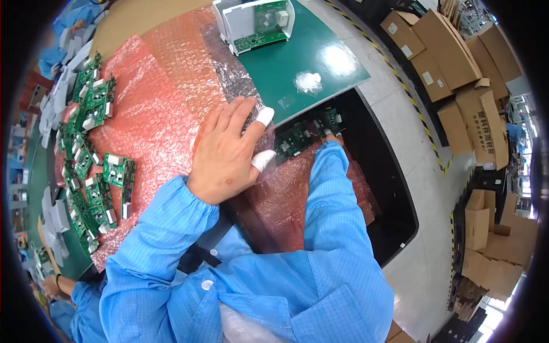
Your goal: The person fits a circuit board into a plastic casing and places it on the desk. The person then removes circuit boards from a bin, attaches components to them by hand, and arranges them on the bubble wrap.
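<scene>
My left hand [224,151] lies spread on the pink bubble wrap [166,108] at the table's edge, with white covers on two of its fingertips and nothing held. Lower down on the right, my right hand [333,137] reaches into a black bin [394,211] and touches the green circuit boards [300,137] there; its fingers are mostly hidden, so a grip cannot be made out. More pink bubble wrap [280,200] lies in the bin beneath my right arm. Several green boards with white parts [117,170] are spread along the left side of the wrap.
A white holder with green boards [254,28] stands on the green tabletop [309,43] at the back. White plastic parts [57,214] lie along the far left. Another person's hand [54,284] shows at the lower left. Cardboard boxes [446,51] are stacked across the floor at the right.
</scene>
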Tool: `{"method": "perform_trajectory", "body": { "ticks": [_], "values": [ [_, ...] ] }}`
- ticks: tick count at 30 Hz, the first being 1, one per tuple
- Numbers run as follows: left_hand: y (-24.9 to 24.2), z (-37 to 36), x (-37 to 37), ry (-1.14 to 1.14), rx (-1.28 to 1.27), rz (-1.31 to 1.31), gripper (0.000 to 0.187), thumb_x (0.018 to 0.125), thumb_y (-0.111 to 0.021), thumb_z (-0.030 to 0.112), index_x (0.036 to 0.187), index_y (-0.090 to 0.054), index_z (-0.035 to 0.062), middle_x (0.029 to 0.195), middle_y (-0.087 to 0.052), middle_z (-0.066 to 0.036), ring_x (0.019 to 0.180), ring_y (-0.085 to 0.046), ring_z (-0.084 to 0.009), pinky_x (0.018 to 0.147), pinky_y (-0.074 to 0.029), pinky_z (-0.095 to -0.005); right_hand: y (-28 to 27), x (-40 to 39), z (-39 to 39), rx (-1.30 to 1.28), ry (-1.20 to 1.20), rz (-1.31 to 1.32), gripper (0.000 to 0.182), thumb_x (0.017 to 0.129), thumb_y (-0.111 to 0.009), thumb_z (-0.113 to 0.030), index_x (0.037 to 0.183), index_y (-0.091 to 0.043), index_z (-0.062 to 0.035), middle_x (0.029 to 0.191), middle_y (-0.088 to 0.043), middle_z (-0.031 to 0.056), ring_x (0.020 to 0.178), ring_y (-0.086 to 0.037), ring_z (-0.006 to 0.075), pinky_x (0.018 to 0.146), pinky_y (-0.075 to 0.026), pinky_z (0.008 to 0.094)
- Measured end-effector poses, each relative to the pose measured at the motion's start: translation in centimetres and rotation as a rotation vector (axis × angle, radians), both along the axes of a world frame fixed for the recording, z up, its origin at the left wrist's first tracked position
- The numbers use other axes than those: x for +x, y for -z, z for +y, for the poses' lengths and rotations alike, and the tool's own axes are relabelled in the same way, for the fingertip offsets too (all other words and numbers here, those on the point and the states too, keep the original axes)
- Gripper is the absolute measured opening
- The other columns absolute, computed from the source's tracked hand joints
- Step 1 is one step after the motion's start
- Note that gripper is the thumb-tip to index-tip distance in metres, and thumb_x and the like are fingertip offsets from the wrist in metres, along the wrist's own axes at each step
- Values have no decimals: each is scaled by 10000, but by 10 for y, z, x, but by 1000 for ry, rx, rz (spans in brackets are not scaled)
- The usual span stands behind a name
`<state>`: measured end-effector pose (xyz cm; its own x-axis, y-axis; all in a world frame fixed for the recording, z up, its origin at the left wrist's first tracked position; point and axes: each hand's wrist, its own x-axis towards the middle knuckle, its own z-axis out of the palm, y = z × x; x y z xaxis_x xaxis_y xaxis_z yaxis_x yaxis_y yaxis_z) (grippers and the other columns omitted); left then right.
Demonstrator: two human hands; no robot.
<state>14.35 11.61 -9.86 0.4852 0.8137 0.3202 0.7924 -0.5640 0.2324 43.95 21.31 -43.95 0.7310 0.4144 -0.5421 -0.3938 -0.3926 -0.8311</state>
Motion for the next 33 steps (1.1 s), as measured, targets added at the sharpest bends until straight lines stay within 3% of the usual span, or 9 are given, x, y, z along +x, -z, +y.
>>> {"method": "perform_trajectory", "body": {
  "ticks": [4,5,9,14,17,20,24,31,33],
  "values": [
    [2,-1,-2,39,69,-33,515,702,-680,221,1162,-526,48,1233,-447,-179,1149,-421,-358,963,-344,-438,-34,-6,-59,437,-19,292,499,741,-617,68,1200,-512,-95,1100,-559,48,936,-569,221,719,-525,356],
    [3,-1,-3,56,91,-85,493,700,-683,230,1132,-540,40,1217,-456,-183,1139,-428,-358,957,-347,-440,-56,-16,-82,485,-93,277,407,793,-585,19,1180,-517,-86,1051,-574,45,907,-588,197,711,-537,329],
    [11,4,-8,112,153,-386,324,702,-685,218,959,-618,33,1075,-536,-158,1011,-496,-348,876,-395,-438,-150,-57,-171,708,-294,333,497,762,-603,68,1230,-466,-25,1115,-572,64,971,-576,193,804,-508,317],
    [-15,-9,-14,131,395,-44,239,672,-682,152,894,-639,73,794,-564,-58,843,-518,-257,776,-402,-402,-221,-98,-229,855,-462,219,513,757,-629,52,1238,-463,-12,1122,-577,50,981,-570,147,863,-468,289],
    [-41,-23,-14,90,387,-25,300,680,-702,89,972,-634,69,781,-597,-50,809,-560,-194,734,-438,-361,-247,-112,-232,872,-523,176,527,750,-650,37,1239,-462,-11,1119,-578,48,984,-567,150,869,-462,292],
    [-47,-37,-7,13,-382,-625,279,734,-674,116,996,-639,28,797,-642,-68,722,-608,-213,677,-473,-335,-262,-123,-227,930,-613,178,539,753,-655,23,1249,-448,-10,1141,-571,69,1005,-570,162,877,-468,303],
    [-36,-35,-11,89,-736,-959,271,743,-662,2,1002,-610,-55,890,-654,-95,790,-609,-127,707,-499,-253,-276,-133,-221,965,-682,219,542,753,-650,25,1252,-443,-10,1143,-571,79,998,-575,165,869,-474,306],
    [-30,-31,-8,104,-897,-1158,293,760,-650,-9,1043,-587,-49,888,-644,-79,779,-606,-121,693,-498,-244,-275,-132,-221,909,-670,225,545,751,-647,34,1255,-444,-13,1108,-587,73,953,-591,156,813,-491,287],
    [-22,-26,-4,107,-787,-1062,296,758,-645,-14,1046,-585,-47,877,-644,-79,773,-607,-120,691,-499,-247,-274,-131,-220,909,-658,217,542,753,-645,38,1254,-446,-13,1103,-589,70,948,-591,150,802,-493,282]
  ]
}}
